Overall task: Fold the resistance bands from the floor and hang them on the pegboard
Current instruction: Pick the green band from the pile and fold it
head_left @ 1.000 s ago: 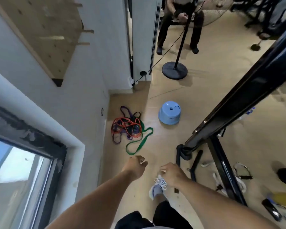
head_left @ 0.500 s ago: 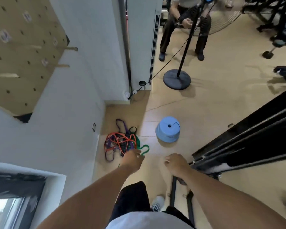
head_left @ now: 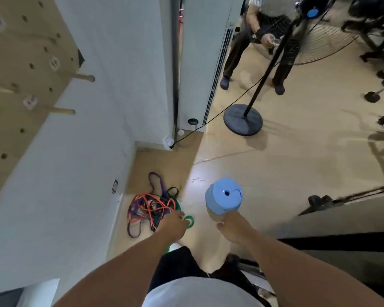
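Note:
A tangled pile of resistance bands [head_left: 150, 209], orange, purple, black and green, lies on the floor by the white wall. My left hand [head_left: 173, 224] hangs over the pile's right side, partly covering the green band [head_left: 190, 220], fingers loosely curled; whether it touches a band is unclear. My right hand [head_left: 233, 224] reaches forward, empty, fingers apart, just in front of the blue stool. The wooden pegboard [head_left: 20, 69] with two protruding pegs [head_left: 63, 111] is mounted on the wall at upper left.
A blue plastic stool [head_left: 224, 198] stands right of the bands. Further back are a fan stand with a round black base [head_left: 242, 119], its cable, a white floor-standing unit [head_left: 200, 63] and a seated person [head_left: 259, 41]. A dark frame [head_left: 341, 235] fills the right side.
The view has moved forward towards the bands and stool. Both hands have advanced; the left one now overlaps the pile's edge, the right one is close to the stool.

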